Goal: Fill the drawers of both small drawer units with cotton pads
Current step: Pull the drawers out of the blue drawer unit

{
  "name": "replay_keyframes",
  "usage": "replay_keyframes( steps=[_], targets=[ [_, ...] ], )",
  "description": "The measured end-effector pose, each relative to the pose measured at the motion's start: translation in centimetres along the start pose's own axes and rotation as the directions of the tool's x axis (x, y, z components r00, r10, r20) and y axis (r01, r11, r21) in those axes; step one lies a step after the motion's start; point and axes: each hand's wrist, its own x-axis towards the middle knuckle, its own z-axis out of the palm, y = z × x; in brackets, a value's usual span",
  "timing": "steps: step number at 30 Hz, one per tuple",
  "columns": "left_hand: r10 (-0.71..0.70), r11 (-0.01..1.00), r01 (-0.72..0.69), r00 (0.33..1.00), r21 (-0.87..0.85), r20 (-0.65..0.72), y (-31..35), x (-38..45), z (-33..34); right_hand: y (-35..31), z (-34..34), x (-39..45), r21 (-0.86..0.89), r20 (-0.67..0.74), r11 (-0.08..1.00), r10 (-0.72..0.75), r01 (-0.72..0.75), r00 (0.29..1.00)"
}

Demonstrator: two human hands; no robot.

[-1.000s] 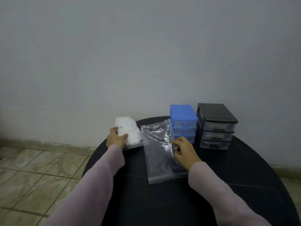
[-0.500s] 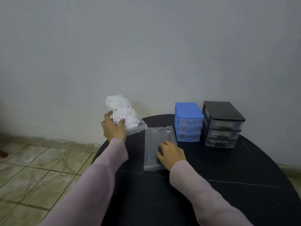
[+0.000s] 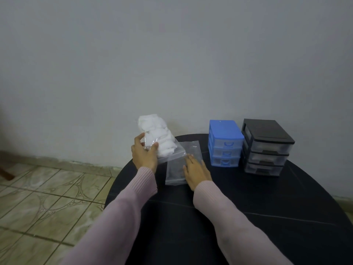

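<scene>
The task is judged to be at its opening step: the bag of cotton pads [image 3: 159, 139] is held up at the desk's [image 3: 267, 207] far left edge in the grip of the left hand [image 3: 144, 155], thumb and fingers curled round its lower part, while the right hand [image 3: 196, 171] is laid flat, fingers straight, on an empty clear bag [image 3: 177, 165]. Next, the bag presumably has to be opened and a drawer pulled out, since all drawers of the blue drawer unit [image 3: 224, 143] and the black drawer unit [image 3: 266, 147], side by side at the back, appear closed. The pads are seen as a plump white bundle filling the clear bag's upper part.

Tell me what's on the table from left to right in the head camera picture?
Bag of cotton pads held up by the left hand → empty clear bag lying flat under the right hand → blue drawer unit → black drawer unit.
</scene>
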Motion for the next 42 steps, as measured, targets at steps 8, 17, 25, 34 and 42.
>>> replay_keyframes(
  steps=[8,17,25,34,42],
  targets=[
    [-0.043,0.997,0.053,0.982,-0.05,0.183,-1.0,-2.3,0.2,1.5,-2.0,-1.7,0.756,-0.063,0.64,0.279,-0.136,0.958],
    [-0.001,0.978,0.059,0.96,-0.199,0.28,0.8,-6.5,1.1,1.9,-5.9,-5.5,0.998,0.041,-0.059,0.169,-0.031,0.985],
    [0.024,0.999,-0.04,0.914,0.032,0.404,0.1,-9.0,1.3,-0.3,-6.6,-7.4,0.963,-0.066,0.267,0.15,0.023,0.986],
    [0.083,0.724,-0.311,0.926,0.616,0.369,-0.2,-9.4,0.3,-0.3,-5.6,-8.3,0.93,-0.124,0.365,0.188,0.047,0.974],
    [0.284,0.729,-0.471,0.869,0.497,0.406,0.9,-9.7,0.1,1.2,-6.4,-8.5,0.915,-0.121,0.402,0.162,0.047,0.979]
  ],
)
